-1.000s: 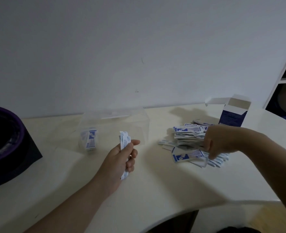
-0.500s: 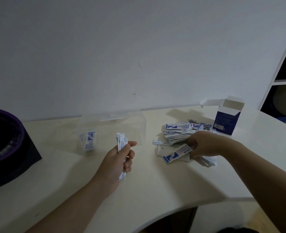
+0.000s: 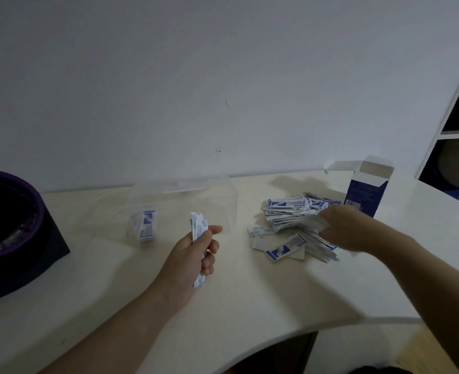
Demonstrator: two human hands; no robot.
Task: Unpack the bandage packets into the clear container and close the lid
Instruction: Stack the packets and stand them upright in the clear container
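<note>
Head view: bandage packets (image 3: 290, 211) piled at the back-right of the table (image 3: 223, 306), beside the open box (image 3: 366, 190).
Left hand (image 3: 193, 255): fingers clench an upright stack (image 3: 197, 225).
Right hand (image 3: 339, 230): among them, blurred; cannot tell its grasp.
Handling: light, slippery; pinch across flat faces.

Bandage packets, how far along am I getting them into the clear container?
Done: the box stands open and one bundle sits in the clear container. In hand: the left hand grips a stack; the right hand is at the loose pile. Left: that pile, then closing the container.
</note>
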